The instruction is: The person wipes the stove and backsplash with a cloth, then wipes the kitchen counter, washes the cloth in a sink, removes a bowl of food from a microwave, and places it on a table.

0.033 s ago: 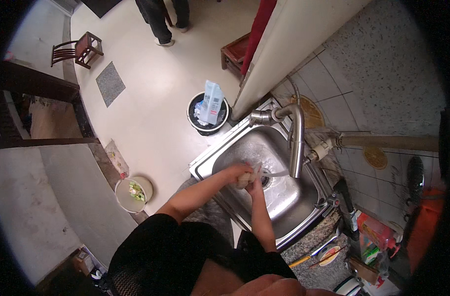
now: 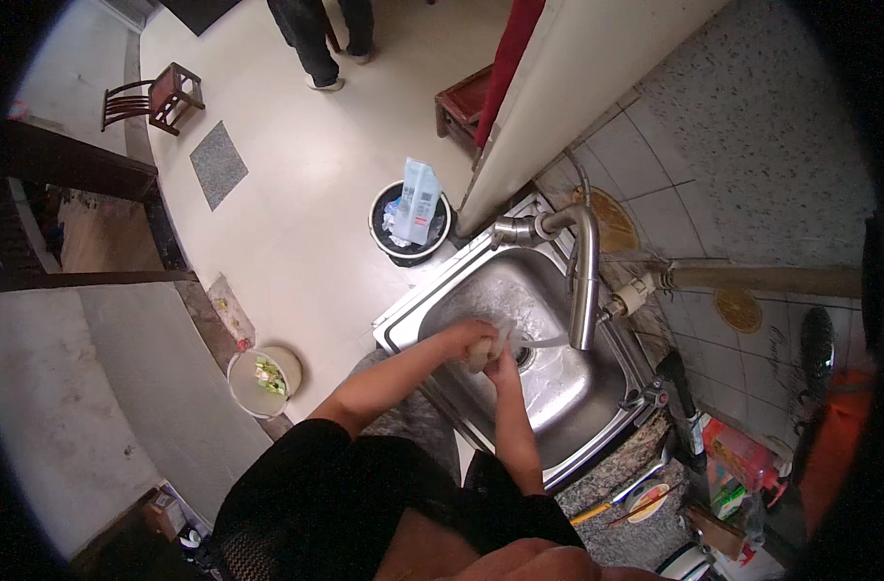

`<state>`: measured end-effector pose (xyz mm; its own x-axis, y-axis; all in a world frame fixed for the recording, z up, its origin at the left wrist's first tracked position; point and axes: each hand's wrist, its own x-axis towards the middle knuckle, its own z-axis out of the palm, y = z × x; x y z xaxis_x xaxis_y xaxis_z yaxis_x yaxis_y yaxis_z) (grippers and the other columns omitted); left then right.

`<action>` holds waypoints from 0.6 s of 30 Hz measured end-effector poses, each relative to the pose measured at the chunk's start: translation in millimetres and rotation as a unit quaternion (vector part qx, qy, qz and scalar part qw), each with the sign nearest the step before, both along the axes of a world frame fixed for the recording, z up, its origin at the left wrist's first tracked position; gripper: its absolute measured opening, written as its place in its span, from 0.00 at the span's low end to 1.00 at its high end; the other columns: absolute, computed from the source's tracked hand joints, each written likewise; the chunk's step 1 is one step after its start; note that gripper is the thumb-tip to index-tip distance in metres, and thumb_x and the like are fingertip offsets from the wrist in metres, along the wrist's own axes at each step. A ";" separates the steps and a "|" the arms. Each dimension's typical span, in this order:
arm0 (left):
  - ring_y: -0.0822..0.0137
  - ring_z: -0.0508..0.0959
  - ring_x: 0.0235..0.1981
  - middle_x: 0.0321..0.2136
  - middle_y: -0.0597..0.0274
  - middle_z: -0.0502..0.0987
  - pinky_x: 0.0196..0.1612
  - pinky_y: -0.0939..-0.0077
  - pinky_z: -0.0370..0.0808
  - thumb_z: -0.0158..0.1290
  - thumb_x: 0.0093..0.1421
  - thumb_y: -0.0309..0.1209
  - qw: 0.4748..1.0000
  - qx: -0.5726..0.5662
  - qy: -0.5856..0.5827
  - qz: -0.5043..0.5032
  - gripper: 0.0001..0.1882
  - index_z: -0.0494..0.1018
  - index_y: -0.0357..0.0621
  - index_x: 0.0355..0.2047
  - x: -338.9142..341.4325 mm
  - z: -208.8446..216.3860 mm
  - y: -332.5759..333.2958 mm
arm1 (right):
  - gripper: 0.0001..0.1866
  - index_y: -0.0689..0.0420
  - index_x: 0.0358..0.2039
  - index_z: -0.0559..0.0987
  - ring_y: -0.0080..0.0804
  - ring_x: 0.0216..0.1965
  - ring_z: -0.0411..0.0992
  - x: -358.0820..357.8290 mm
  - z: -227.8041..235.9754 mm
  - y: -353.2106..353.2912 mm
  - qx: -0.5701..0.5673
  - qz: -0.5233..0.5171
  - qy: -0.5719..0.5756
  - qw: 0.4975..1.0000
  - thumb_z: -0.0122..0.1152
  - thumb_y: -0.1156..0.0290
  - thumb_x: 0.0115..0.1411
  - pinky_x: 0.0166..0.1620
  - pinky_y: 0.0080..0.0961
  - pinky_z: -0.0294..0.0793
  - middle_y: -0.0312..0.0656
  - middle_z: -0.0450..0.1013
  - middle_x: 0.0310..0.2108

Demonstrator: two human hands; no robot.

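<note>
At the steel sink (image 2: 558,387), your left hand (image 2: 461,339) and right hand (image 2: 502,366) close their fingers around a pale, rounded lump (image 2: 480,354) under the tap (image 2: 582,281), likely wet, slippery and light, best cupped from both sides

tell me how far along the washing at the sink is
Done: the tap is already running, with a stream reaching toward the hands. In hand: the left hand and right hand together rub a small pale object over the steel sink; what it is cannot be made out. Left: it is not yet set down, and the water is still on.
</note>
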<state>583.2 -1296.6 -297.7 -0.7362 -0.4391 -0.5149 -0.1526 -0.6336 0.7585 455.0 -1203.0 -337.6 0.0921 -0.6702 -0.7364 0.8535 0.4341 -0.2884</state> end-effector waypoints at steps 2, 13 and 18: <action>0.60 0.71 0.35 0.35 0.55 0.69 0.35 0.62 0.69 0.50 0.48 0.38 0.991 -0.121 -0.064 0.000 0.22 0.63 0.40 0.42 2.8 -9.0 -2.8 | 0.21 0.49 0.47 0.62 0.36 0.44 0.62 -2.8 5.7 -7.8 0.012 0.007 0.019 1.000 0.47 0.57 0.54 0.41 0.39 0.64 0.37 0.63 0.44; 0.65 0.71 0.31 0.32 0.61 0.71 0.37 0.69 0.70 0.43 0.54 0.47 0.839 0.499 -0.017 0.216 0.22 0.65 0.42 0.41 -23.2 -61.0 11.0 | 0.13 0.61 0.21 0.71 0.48 0.27 0.67 58.5 84.4 -22.8 -0.213 0.157 0.732 0.628 0.51 0.62 0.51 0.29 0.37 0.66 0.48 0.69 0.24; 0.64 0.71 0.32 0.34 0.61 0.70 0.34 0.69 0.71 0.42 0.53 0.51 0.865 0.473 0.000 0.165 0.25 0.65 0.45 0.41 -25.8 -64.0 18.6 | 0.16 0.61 0.17 0.70 0.48 0.26 0.67 71.7 71.5 -11.0 -0.071 0.246 0.701 0.666 0.51 0.61 0.50 0.27 0.41 0.63 0.50 0.67 0.22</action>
<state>557.4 -1278.1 -361.6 -0.6516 -0.0076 -0.7585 0.1553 -0.9801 -0.1236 526.7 -1214.0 -266.1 -0.3856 -0.8845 -0.2627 -0.5319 0.4457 -0.7200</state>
